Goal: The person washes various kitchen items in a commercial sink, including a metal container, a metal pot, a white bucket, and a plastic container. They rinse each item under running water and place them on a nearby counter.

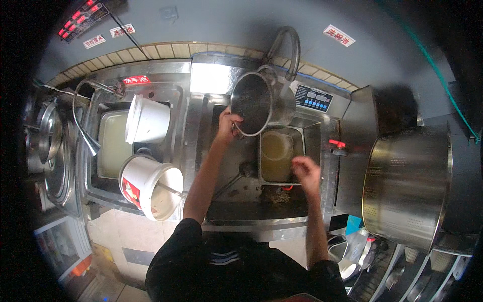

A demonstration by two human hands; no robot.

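My left hand [228,126] grips the rim of a deep metal pot [283,105], which is tipped on its side with its dark mouth turned to the left. Below the pot, a rectangular steel pan [277,166] of cloudy yellowish liquid stands in the right sink basin [241,147]. Over that pan's right edge hovers my right hand [307,174], blurred, its fingers curled; whether they hold anything is unclear. A dark ladle-like utensil [247,170] lies in the basin left of the pan. Near the pan's front edge is a tangled scrubber-like clump [280,196].
A curved faucet [292,53] reaches over the tipped pot. Two white buckets, one upper [149,119] and one lower [151,185], lean at the left sink, beside a pan of cloudy liquid [113,143]. A big steel pot [407,185] and a red-handled valve [337,144] are rightward.
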